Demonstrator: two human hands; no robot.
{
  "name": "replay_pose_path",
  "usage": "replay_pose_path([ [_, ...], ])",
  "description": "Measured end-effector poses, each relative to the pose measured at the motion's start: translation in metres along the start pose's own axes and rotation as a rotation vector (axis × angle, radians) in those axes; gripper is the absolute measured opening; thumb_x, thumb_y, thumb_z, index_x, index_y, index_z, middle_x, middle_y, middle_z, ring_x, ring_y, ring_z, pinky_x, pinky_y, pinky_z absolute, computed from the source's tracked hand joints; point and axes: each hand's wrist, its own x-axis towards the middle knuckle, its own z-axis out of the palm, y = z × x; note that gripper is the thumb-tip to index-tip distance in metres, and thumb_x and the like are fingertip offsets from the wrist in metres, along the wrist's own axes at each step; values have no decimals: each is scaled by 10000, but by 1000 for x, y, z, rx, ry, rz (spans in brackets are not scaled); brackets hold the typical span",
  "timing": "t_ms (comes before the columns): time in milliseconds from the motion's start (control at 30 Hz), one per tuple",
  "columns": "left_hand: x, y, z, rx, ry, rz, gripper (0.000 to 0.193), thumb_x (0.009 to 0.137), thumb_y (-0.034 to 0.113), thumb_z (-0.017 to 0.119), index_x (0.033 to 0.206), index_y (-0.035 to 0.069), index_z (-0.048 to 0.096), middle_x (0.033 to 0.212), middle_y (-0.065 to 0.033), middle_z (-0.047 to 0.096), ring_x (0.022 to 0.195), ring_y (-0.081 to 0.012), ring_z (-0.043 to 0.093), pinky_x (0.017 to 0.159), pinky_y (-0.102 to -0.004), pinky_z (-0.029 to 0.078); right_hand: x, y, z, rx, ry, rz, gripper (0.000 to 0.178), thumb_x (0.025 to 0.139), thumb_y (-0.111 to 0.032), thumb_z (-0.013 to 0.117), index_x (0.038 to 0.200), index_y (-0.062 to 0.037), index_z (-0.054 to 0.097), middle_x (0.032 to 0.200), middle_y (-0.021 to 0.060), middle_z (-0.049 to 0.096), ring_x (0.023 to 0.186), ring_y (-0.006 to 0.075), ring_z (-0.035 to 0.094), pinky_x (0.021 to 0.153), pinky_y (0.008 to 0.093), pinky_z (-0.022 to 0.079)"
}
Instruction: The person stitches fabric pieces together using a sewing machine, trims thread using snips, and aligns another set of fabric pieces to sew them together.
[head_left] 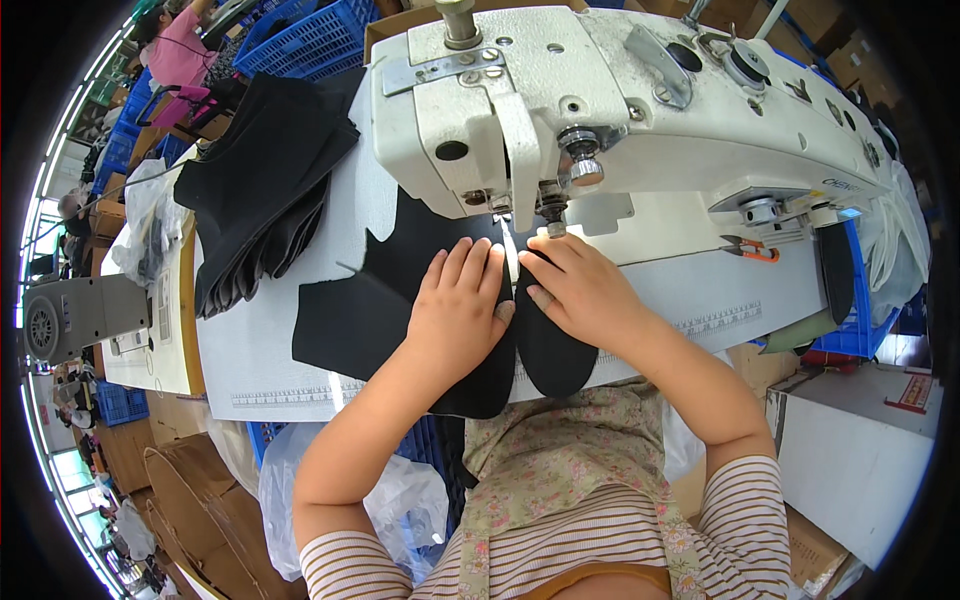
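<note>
A white sewing machine (600, 95) stands over the work, and its needle area (507, 235) comes down just ahead of my fingertips. My left hand (458, 305) lies flat on a large black fabric piece (355, 320), left of the needle, fingers stretched forward. To the right, my right hand (583, 292) rests with fingers extended on a narrower black piece with a rounded end (556, 360). The inner edges of the two pieces run close together between my hands. What lies under my palms is hidden.
A stack of black cut pieces (265, 170) sits at the left of the white table (270, 392). Orange-handled thread snips (752, 250) lie at the right. Blue crates (310, 40) stand behind, a white box (850, 450) at the lower right. Another person (175, 45) sits far left.
</note>
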Motion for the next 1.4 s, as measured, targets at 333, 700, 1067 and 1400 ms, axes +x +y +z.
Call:
replay_pose_path([
  [333,2,-11,-1,-42,-51,19,583,844,272,632,1324,10,429,1374,-164,449,1314,-339,402,1090,-475,326,1,11,7,1,-20,-16,354,828,-159,637,1161,-62,563,1202,88,562,969,275,548,874,396,448],
  [700,10,-19,-2,-16,-25,48,559,842,259,626,1309,2,458,1342,-168,481,1276,-341,436,1081,-467,340,8,18,13,-38,1,-32,346,835,-173,641,1158,-67,577,1083,84,565,969,295,527,852,410,440],
  [1067,18,-27,-4,-20,3,88,539,812,232,647,1274,5,488,1295,-166,511,1234,-336,466,1061,-440,367,14,24,17,-182,29,-60,285,820,-225,663,1076,-102,644,1003,51,571,1078,226,503,919,374,382],
  [1400,20,-15,-1,119,-80,54,515,811,225,652,1237,-16,493,1292,-187,513,1211,-356,483,1037,-435,386,17,22,20,-204,100,-69,259,786,-200,676,1016,-84,648,984,60,602,1089,242,525,916,384,395],
])
